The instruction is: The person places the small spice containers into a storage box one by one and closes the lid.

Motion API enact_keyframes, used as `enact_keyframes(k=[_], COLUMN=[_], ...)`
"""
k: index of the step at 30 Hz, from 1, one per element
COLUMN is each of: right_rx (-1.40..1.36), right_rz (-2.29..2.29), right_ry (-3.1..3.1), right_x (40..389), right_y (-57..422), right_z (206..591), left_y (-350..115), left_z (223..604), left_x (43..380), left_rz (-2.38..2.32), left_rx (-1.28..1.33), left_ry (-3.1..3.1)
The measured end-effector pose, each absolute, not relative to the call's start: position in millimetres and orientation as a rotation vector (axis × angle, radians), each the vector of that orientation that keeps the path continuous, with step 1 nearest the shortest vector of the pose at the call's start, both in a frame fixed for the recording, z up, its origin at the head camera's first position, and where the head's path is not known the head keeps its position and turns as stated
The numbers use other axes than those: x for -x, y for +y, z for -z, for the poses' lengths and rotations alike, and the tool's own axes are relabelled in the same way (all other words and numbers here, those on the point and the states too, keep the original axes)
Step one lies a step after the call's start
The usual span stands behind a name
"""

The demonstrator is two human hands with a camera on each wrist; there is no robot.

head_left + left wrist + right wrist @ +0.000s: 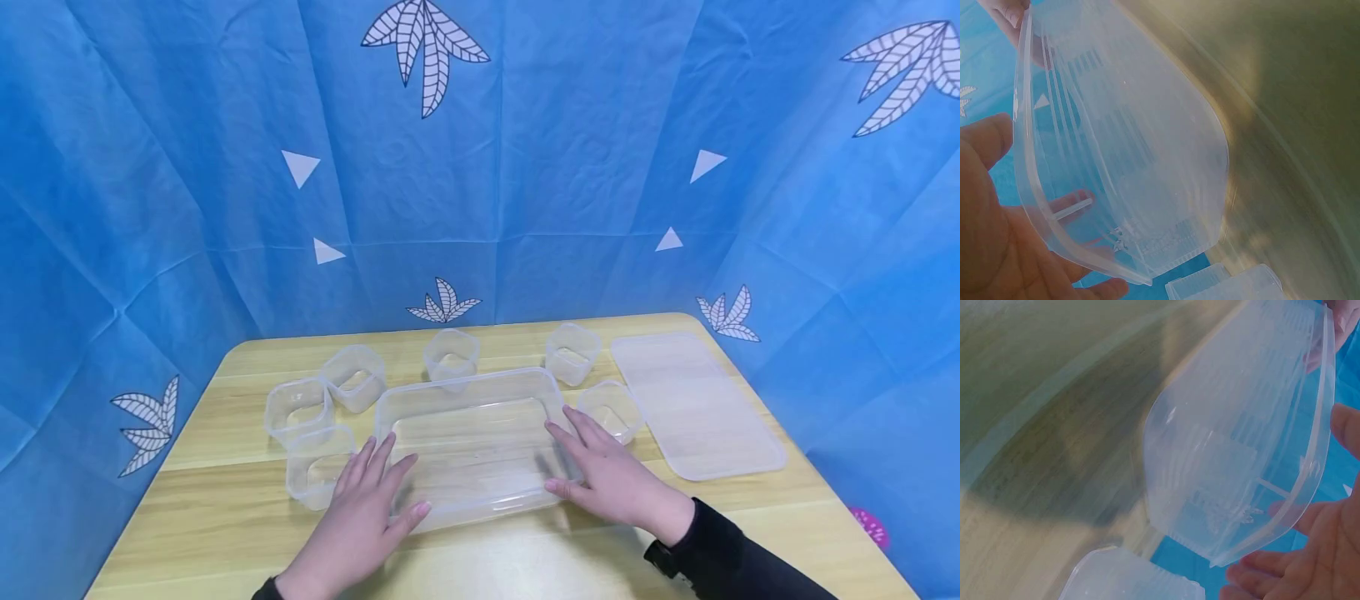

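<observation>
A large clear rectangular plastic box stands without its lid on the wooden table, and nothing shows inside it. At its left end is my left hand, fingers spread and fairly straight. My right hand is spread the same way by the opposite end. In the left wrist view, the left fingers lie partly behind the box's rim; the right fingers do likewise in the right wrist view. Whether either hand touches the box I cannot tell. A clear flat lid lies on the right.
Several small clear tubs surround the box: a cluster with a front tub to its left, one tub behind, another at back right, one beside the right hand. A blue patterned curtain encloses the wooden table.
</observation>
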State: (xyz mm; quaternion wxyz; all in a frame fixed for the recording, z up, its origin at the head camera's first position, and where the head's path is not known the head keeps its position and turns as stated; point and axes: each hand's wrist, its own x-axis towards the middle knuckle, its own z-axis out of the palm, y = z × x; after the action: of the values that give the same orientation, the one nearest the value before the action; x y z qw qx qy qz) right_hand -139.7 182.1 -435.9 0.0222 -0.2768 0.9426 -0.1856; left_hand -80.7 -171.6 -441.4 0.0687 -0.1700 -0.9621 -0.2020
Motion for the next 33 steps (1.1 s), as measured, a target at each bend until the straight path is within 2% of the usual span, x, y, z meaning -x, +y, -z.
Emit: enact_keyframes(k=[12,33], right_rx=[0.785,0.881], right_rz=[0.592,0.629], right_ry=[2.893,2.974], right_x=[139.1,133.2], right_y=[179.9,181.5], right_z=[434.9,436.0], left_y=[-170.8,-167.2], left_z=[444.8,441.3], left_x=[83.3,88.3], left_rz=[0.608,0.659], left_rx=[0.519,0.462], left_ry=[-2.896,-2.957])
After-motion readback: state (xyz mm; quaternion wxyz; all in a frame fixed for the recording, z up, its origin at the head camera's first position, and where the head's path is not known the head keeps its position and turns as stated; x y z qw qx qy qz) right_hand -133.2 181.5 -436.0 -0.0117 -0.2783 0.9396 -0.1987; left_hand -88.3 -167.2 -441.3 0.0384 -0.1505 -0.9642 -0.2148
